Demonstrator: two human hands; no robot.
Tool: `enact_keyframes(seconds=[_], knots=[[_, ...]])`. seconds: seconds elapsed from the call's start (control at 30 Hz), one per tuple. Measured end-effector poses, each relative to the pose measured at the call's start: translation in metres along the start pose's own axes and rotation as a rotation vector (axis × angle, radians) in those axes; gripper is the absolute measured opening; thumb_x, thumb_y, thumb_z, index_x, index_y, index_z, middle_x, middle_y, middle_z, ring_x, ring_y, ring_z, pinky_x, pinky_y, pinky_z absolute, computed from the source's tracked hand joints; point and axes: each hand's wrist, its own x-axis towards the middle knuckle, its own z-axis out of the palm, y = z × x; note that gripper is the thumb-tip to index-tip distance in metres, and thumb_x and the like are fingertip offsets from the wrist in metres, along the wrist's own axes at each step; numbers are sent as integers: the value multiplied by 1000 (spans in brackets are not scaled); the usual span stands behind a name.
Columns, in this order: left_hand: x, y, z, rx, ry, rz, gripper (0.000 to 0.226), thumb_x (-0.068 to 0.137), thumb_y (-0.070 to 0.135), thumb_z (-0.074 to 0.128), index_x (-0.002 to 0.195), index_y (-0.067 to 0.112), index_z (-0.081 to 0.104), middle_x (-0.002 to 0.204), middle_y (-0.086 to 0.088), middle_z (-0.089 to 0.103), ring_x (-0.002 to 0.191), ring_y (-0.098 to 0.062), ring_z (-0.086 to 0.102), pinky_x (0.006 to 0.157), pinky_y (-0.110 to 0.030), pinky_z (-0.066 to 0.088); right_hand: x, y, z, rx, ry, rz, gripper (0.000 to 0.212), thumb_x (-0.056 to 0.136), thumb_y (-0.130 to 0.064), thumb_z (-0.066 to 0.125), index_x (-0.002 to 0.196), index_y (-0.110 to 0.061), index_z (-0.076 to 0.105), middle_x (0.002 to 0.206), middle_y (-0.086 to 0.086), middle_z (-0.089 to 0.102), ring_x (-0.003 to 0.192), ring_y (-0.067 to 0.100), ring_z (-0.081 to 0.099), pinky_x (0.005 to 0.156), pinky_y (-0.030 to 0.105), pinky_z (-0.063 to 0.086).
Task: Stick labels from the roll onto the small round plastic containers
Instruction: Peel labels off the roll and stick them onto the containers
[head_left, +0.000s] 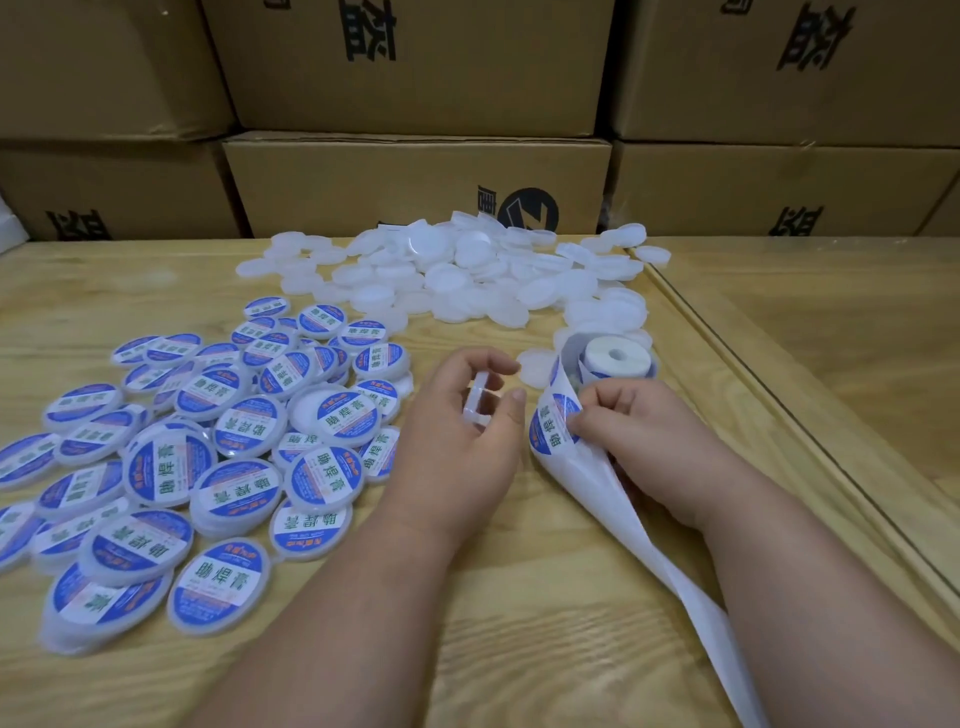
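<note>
My left hand (462, 431) grips a small clear round container (480, 405) on its edge, between thumb and fingers, above the table. Just to its right, my right hand (639, 436) pinches a blue and white label (553, 426) at the edge of the white backing strip (597, 483). That strip runs from the label roll (615, 358), which stands behind my right hand, down to the front edge of the view. A pile of unlabelled white containers (467, 275) lies at the back. Several labelled containers (208, 447) are spread out on the left.
The wooden table (519, 649) has a raised edge strip (779, 415) running along its right side. Stacked cardboard boxes (415, 182) form a wall right behind the pile. One loose white container (535, 364) lies between my hands and the roll.
</note>
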Motion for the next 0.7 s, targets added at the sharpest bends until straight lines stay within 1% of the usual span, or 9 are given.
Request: enact_keyframes(seconds=[0.1, 0.17, 0.27, 0.33, 0.37, 0.43, 0.53, 0.63, 0.7], knots=[[5, 0, 7, 96, -135, 14, 20, 85, 27, 73, 90, 42, 62, 86, 20, 63, 68, 1, 58, 64, -14, 43, 3, 2, 1, 70, 73, -40, 33, 91, -15, 66, 59, -15, 59, 57, 1, 47, 50, 11, 40, 50, 23, 33], [10, 1, 11, 132, -208, 9, 25, 80, 28, 81, 87, 42, 61, 79, 25, 60, 61, 3, 53, 60, -10, 40, 6, 0, 3, 131, 114, -51, 32, 91, -18, 67, 60, -14, 60, 62, 8, 53, 60, 17, 47, 62, 30, 38], [13, 5, 14, 140, -279, 22, 34, 66, 43, 87, 86, 45, 59, 89, 25, 61, 65, 2, 56, 62, -10, 42, 8, -5, 7, 194, 154, -47, 40, 79, -32, 67, 78, 7, 58, 85, 37, 61, 73, 33, 55, 75, 44, 47], [14, 4, 15, 139, -303, 38, 41, 58, 52, 85, 89, 47, 59, 97, 19, 62, 71, 1, 58, 64, -10, 44, 9, -4, 7, 195, 164, -34, 40, 78, -32, 67, 84, 8, 63, 99, 39, 65, 81, 45, 65, 83, 55, 54], [13, 4, 15, 135, -309, 41, 43, 55, 54, 83, 91, 48, 59, 99, 18, 62, 73, 1, 59, 65, -10, 44, 10, -3, 7, 197, 163, -36, 35, 82, -29, 67, 84, 6, 66, 97, 35, 68, 83, 44, 68, 84, 56, 55], [13, 3, 15, 138, -317, 50, 46, 53, 55, 83, 92, 49, 59, 99, 17, 62, 77, 1, 60, 66, -9, 44, 9, -1, 5, 213, 152, -38, 30, 89, -26, 67, 83, 4, 69, 85, 30, 71, 70, 34, 66, 69, 46, 56], [14, 2, 15, 134, -308, 48, 40, 59, 47, 83, 92, 44, 61, 94, 18, 63, 77, 0, 61, 64, -9, 43, 7, -1, 1, 252, 92, -31, 35, 77, -24, 62, 75, 11, 57, 60, 16, 54, 50, 20, 48, 46, 25, 39], [15, 0, 15, 95, -293, 47, 27, 68, 37, 80, 90, 40, 64, 88, 18, 66, 74, -3, 63, 62, -11, 44, 5, -3, 1, 233, 60, -30, 13, 68, -18, 55, 59, -9, 53, 54, 5, 44, 47, 16, 41, 43, 24, 33], [14, -1, 15, 77, -296, 38, 21, 72, 36, 76, 89, 40, 64, 85, 19, 66, 72, -2, 64, 62, -14, 45, 3, -4, 3, 207, 49, -39, 10, 66, -17, 54, 57, -15, 57, 53, 5, 44, 46, 15, 41, 42, 23, 33]])
